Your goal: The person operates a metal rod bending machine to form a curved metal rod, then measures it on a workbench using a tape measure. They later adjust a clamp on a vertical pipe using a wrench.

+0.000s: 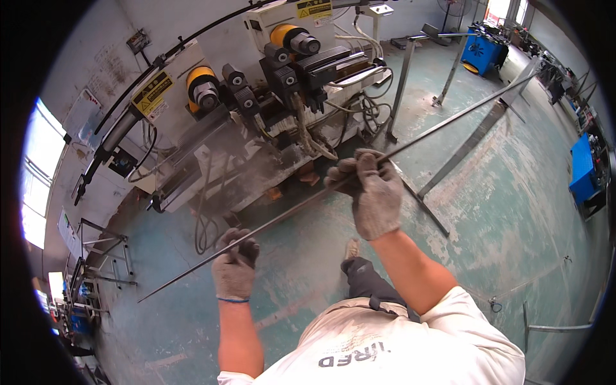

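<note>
- While the grubby-grey-gloved left hand (235, 268) has its fingers clamped round a long thin dark metal rod (289, 213), the fingertips are kinda murky.
- Matching right hand (375, 192): fingers clamped on too, hiding a bit of it.
- Rod runs 8 to 2 o'clock, far end hard to make out.
- Cream-and-black metal machine (280, 77), 11 o'clock: top's cut off.

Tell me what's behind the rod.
Mostly green floor shows behind the rod, with a metal frame near its right end. Whatever lies behind the left hand and right hand is covered.
</note>
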Demonstrator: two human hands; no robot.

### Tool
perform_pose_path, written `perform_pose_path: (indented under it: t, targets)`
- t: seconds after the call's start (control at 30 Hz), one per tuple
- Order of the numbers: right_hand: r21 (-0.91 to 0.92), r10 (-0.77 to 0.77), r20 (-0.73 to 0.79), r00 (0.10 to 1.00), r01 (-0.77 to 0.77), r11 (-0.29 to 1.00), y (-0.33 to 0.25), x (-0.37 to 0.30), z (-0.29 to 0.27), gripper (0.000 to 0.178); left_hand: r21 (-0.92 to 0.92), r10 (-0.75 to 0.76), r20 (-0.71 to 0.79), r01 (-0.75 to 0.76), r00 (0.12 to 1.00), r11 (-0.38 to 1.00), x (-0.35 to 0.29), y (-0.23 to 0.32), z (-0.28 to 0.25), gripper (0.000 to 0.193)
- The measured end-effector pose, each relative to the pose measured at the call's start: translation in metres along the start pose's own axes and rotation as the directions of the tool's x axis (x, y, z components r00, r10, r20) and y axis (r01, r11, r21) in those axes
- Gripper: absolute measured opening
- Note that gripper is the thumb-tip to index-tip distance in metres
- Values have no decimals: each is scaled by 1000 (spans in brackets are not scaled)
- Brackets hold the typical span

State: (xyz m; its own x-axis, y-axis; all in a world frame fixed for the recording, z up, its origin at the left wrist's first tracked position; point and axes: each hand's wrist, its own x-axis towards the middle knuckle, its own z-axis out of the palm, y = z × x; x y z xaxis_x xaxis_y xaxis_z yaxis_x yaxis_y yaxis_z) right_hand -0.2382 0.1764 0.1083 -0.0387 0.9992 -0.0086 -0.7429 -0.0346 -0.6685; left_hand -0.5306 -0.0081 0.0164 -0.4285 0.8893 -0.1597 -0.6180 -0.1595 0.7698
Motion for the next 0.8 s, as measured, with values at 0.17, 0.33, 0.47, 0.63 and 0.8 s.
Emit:
perform_pose_path:
  t: [0.17, 0.33, 0.47, 0.63, 0.8]
  targets:
    - [46, 127, 30, 991, -128, 991, 58, 109, 45, 29, -169, 35, -57, -44, 998, 985, 91, 47, 1, 44]
    - [-108, 265, -22, 964, -266, 958, 106, 219, 87, 32, -246, 174, -32, -176, 984, 953, 192, 96, -11, 34]
    - [-274, 273, -21, 962, -268, 924, 152, 296, 96, 33, -241, 122, -194, -168, 973, 956, 257, 129, -37, 31]
    - [-227, 340, 78, 937, -315, 922, 187, 354, 121, 30, -132, 113, -301, -159, 947, 978, 321, 149, -52, 30]
    - [-329, 472, -51, 880, -461, 824, 217, 386, 158, 34, 49, 82, -346, -70, 935, 996, 384, 157, -85, 34]
